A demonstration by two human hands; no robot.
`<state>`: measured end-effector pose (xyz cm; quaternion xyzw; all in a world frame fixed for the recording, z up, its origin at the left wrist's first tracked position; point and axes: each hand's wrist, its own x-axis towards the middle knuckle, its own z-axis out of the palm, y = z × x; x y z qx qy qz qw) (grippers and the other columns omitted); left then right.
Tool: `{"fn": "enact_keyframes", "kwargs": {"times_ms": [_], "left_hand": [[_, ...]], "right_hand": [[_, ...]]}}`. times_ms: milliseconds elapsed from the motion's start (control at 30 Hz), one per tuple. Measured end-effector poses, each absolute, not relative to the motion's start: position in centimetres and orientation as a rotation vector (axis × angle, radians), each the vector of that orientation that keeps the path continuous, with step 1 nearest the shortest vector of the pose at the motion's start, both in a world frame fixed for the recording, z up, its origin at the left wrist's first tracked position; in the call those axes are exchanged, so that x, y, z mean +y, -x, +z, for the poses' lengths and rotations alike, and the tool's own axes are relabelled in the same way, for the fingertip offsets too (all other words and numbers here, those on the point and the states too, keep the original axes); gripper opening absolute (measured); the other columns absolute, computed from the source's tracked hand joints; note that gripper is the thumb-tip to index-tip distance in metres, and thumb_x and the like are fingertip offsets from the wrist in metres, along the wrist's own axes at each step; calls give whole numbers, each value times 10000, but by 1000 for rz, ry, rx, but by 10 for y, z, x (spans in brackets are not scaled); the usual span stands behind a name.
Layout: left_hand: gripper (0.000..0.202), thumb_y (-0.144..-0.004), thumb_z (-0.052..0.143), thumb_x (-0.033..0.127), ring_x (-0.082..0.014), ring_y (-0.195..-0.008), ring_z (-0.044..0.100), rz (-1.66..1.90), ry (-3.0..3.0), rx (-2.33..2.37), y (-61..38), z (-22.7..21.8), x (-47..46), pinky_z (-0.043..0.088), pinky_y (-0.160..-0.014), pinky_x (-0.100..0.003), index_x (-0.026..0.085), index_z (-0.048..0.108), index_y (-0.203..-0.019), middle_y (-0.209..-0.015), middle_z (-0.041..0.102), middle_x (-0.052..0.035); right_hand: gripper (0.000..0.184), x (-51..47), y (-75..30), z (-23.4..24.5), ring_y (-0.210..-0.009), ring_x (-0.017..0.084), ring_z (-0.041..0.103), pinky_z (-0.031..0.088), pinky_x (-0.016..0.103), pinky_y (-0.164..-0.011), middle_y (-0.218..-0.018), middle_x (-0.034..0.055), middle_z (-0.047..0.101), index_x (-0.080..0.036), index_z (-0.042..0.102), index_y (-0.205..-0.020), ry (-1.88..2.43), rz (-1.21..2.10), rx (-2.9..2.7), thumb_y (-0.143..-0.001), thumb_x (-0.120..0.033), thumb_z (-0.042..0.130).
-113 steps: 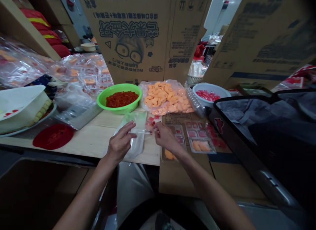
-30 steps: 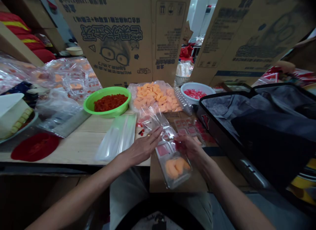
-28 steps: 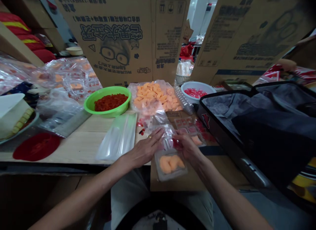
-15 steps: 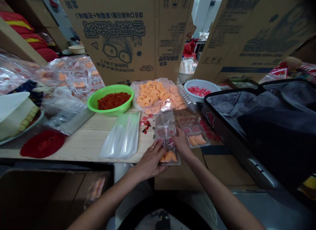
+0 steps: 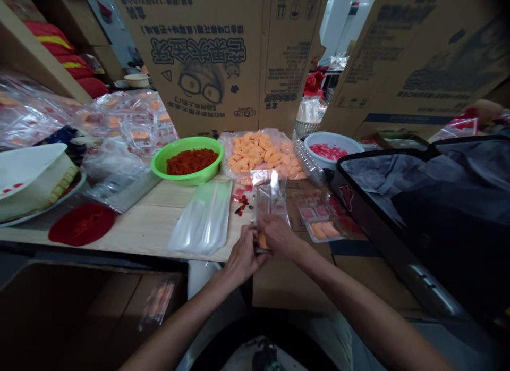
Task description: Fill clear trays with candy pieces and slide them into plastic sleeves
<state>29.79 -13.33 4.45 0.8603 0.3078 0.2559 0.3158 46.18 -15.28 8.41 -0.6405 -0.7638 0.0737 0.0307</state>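
Observation:
A clear plastic tray in a clear bag (image 5: 271, 202) lies at the front edge of the table, with orange pieces showing at its near end. My left hand (image 5: 243, 255) grips the near left corner, fingers bent around it. Across the near end reaches my right hand (image 5: 279, 237), its fingers closed on the bag; the fingertips are partly hidden. Right of it sits another clear tray (image 5: 319, 217) with orange pieces and pink-red pieces in compartments. On the left lies a stack of flat clear bags (image 5: 204, 219).
Behind are a green bowl (image 5: 155, 166) of red-orange pieces, a pile of orange candies (image 5: 255, 150) and a pale bowl (image 5: 354, 145) of pink packets. An open black suitcase (image 5: 374, 222) stands right. Left are a red lid (image 5: 79, 227) and a white container (image 5: 27, 174). Cardboard (image 5: 215, 52) rises behind.
My right hand has moved from the tray's right side to over its near end. My left hand has closed on the near left corner. The view has shifted slightly.

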Motion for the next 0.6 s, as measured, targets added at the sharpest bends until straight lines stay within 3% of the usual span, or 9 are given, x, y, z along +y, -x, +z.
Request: {"fn": "enact_keyframes", "kwargs": {"times_ms": [67,267,433,500,600], "left_hand": [[550,-716,737,229,-260,-1068,592,817,-2248,845,-300,37,-133,576,-820,-424,234,399,-1150,-1203,476,-99],[709,-725,740,214,-365,-1339,466,945,-2336,751,-306,29,-141,450,-1062,-586,217,389,-1341,-1418,443,-189],[923,-775,686,192,-361,-1497,286,802,-2362,597,-310,25,-139,381,-1146,-607,211,198,-1557,-1562,374,-191],[849,-794,621,134,-339,-1494,308,800,-2368,559,-310,22,-134,390,-1153,-587,211,255,-1556,-1560,391,-183],[650,-827,567,110,-326,-1497,308,821,-2397,504,-311,17,-126,381,-1162,-588,235,477,-1459,-1532,451,-147]], "right_hand": [[256,-164,-460,86,-1037,273,595,447,374,-907,-1116,163,647,-96,623,-1176,1916,268,-2408,-945,-123,517],[352,-191,-470,94,-1051,291,606,471,376,-878,-1128,169,648,-91,602,-1228,1901,372,-2369,-887,-151,663],[273,-201,-472,97,-1002,229,612,460,323,-831,-1113,134,659,-125,615,-1184,1803,539,-2335,-921,-95,551],[277,-207,-467,97,-987,231,608,456,329,-815,-1112,145,652,-121,623,-1152,1778,551,-2364,-900,-73,521],[328,-218,-460,97,-989,239,600,459,339,-811,-1127,152,640,-122,627,-1119,1763,507,-2361,-838,-21,491]]}}
